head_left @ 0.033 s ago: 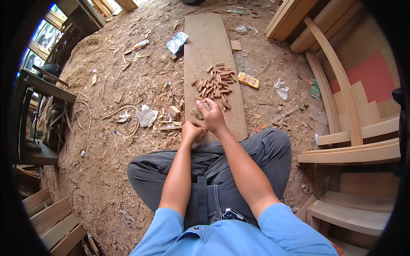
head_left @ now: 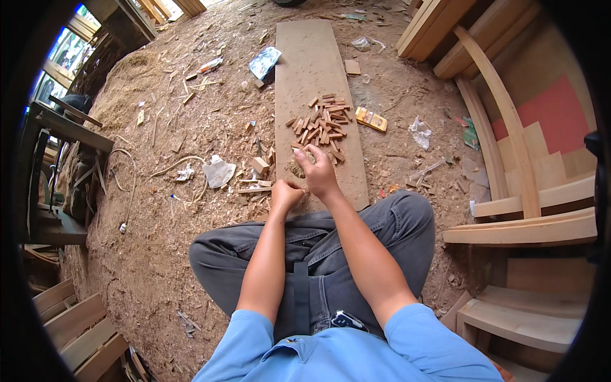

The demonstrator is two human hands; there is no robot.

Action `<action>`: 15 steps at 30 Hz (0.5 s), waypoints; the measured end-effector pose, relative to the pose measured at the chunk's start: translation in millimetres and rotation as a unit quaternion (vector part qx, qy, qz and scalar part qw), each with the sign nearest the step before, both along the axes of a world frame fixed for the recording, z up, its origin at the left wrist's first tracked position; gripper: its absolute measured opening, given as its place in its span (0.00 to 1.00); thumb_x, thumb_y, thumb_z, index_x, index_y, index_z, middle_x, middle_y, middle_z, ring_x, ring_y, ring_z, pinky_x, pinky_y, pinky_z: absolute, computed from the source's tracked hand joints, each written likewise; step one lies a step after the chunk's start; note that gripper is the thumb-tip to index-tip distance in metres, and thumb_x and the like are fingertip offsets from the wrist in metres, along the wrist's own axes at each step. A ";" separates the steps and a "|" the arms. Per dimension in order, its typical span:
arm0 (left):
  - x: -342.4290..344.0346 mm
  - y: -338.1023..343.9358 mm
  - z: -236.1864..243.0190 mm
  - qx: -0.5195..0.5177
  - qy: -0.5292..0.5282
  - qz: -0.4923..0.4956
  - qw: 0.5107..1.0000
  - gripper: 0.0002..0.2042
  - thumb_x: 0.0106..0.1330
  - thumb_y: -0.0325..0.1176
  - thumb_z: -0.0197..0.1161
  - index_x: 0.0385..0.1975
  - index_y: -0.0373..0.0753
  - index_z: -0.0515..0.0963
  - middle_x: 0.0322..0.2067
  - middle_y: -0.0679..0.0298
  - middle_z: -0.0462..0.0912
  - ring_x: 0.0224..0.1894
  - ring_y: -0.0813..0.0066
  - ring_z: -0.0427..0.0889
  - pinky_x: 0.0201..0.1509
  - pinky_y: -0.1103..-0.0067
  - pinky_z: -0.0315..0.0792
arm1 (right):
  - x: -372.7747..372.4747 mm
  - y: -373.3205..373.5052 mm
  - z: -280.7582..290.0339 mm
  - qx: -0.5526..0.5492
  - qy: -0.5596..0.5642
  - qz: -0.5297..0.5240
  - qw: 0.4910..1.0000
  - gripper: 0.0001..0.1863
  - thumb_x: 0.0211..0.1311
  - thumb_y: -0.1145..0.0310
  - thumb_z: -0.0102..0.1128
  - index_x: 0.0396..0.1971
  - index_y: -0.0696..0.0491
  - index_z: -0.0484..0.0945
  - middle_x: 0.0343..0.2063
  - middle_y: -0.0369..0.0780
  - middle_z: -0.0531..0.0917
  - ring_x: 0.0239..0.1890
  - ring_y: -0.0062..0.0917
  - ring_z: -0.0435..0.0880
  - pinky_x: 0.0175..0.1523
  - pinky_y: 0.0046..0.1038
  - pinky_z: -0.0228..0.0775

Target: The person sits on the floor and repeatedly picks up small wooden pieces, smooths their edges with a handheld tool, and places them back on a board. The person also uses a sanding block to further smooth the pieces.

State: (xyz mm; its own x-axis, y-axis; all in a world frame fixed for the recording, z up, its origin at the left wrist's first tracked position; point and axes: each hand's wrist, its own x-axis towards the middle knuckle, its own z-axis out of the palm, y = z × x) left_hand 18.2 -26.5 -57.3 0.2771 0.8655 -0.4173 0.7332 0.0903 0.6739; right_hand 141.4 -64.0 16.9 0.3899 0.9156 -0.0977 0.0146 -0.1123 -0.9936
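Note:
A long flat board (head_left: 309, 57) lies on the ground in front of my crossed legs. On its middle is a loose heap of small wooden blocks (head_left: 324, 121), reddish brown and stick-shaped. My left hand (head_left: 287, 195) is closed low over the board's near left edge, its fingertips pressed together; whatever they grip is hidden. Just right of it and a little farther away, my right hand (head_left: 318, 173) is held with bent fingers and thumb drawn together near the heap's near edge. Anything in its grasp is too small or covered to name.
Sawdust and shavings cover the ground. Left of the board lie a crumpled white scrap (head_left: 218, 172), a wood offcut (head_left: 259, 165) and a blue-white packet (head_left: 265, 62). A yellow packet (head_left: 371, 119) lies right of it. Wooden frames (head_left: 522, 228) stand at right, a dark bench (head_left: 70, 134) at left.

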 end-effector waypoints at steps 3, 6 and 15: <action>-1.3 -2.3 1.8 -0.026 -0.011 0.013 1.000 0.08 0.47 0.33 0.70 0.26 0.37 0.87 0.27 0.51 0.86 0.33 0.60 0.87 0.43 0.72 0.79 | 1.4 -2.2 1.3 -0.015 0.041 0.027 0.999 0.31 0.65 0.53 0.61 0.52 0.68 0.74 0.43 0.53 0.84 0.48 0.33 0.82 0.55 0.31 0.71; 0.3 -0.8 7.0 -0.015 0.022 -0.007 1.000 0.10 0.46 0.34 0.72 0.27 0.37 0.88 0.27 0.50 0.86 0.33 0.59 0.87 0.43 0.71 0.79 | 2.9 -1.1 8.6 -0.037 -0.028 -0.011 0.999 0.31 0.64 0.53 0.61 0.52 0.68 0.75 0.43 0.54 0.84 0.48 0.35 0.83 0.55 0.32 0.72; 5.4 2.9 18.2 0.002 0.004 0.000 1.000 0.10 0.46 0.34 0.72 0.28 0.37 0.88 0.29 0.50 0.87 0.33 0.60 0.88 0.44 0.72 0.79 | 0.1 0.8 8.3 0.013 -0.042 -0.018 0.999 0.28 0.64 0.53 0.61 0.45 0.68 0.77 0.39 0.55 0.84 0.44 0.38 0.84 0.52 0.33 0.72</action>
